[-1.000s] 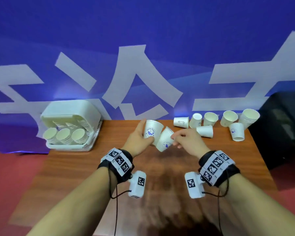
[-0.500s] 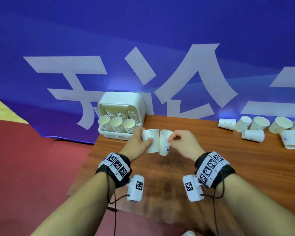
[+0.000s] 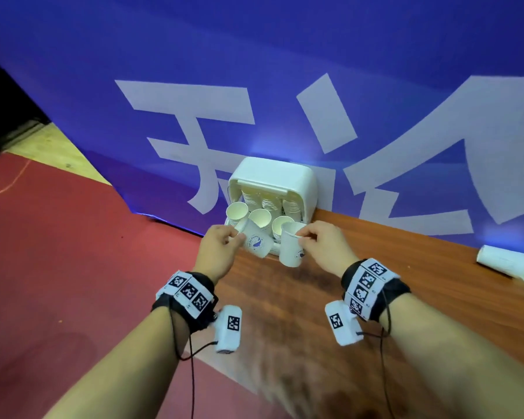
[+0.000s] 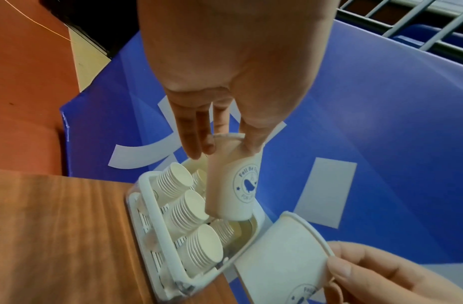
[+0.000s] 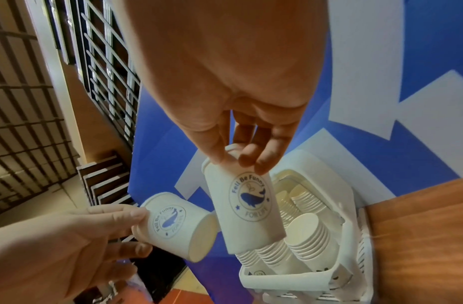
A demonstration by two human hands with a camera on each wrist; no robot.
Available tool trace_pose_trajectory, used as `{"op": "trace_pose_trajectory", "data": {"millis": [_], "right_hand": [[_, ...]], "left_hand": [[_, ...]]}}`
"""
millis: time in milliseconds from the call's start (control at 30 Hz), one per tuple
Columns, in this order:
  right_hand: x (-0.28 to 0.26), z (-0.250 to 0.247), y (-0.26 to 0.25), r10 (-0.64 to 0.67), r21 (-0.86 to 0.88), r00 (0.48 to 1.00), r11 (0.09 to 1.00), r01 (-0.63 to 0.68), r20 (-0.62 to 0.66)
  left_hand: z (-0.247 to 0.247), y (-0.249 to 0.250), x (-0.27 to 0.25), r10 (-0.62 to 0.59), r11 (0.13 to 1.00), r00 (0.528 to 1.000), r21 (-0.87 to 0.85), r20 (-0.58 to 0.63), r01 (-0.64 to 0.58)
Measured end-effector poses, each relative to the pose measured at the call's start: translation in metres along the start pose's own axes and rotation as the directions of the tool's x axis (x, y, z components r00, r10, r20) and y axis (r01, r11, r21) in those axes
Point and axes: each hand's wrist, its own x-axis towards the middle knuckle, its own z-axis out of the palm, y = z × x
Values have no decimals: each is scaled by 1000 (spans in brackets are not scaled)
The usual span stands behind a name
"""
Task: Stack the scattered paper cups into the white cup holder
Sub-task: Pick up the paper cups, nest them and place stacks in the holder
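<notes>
The white cup holder [image 3: 297, 179] stands at the table's far left corner with its lid up, and several stacks of paper cups [image 3: 263, 217] lie in it, mouths toward me. My left hand [image 3: 236, 235] pinches a tilted whale-logo cup [image 3: 256, 241] by its rim, just in front of the left stacks. My right hand [image 3: 300, 237] pinches a second logo cup [image 3: 291, 251], upright, before the right stack. In the right wrist view that cup [image 5: 246, 205] hangs from my right hand [image 5: 238, 162] over the holder [image 5: 347, 226], its base near the front stacks. The left hand's cup [image 5: 173, 226] is beside it.
The brown wooden table [image 3: 375, 297] ends just left of the holder, with red floor [image 3: 73, 267] beyond. A blue banner [image 3: 285, 71] stands right behind the holder. One loose cup [image 3: 502, 263] lies on its side at the table's right.
Both hands have carried their cups left from mid-table to the front of the holder. My view has swung left, so most scattered cups are out of sight.
</notes>
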Motion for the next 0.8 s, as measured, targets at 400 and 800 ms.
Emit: {"op": "trace_pose_trajectory", "data": {"millis": [400,800], "right_hand": [[94,60,-18,-146,-209,987,969,130,-63],[148,107,-11,-81,-380,996,923,64,-29]], "left_hand": [[-39,-51,113,104,989,995,110,-4,-103],[-11,-101,197,275,924,920,186,278,-333]]}}
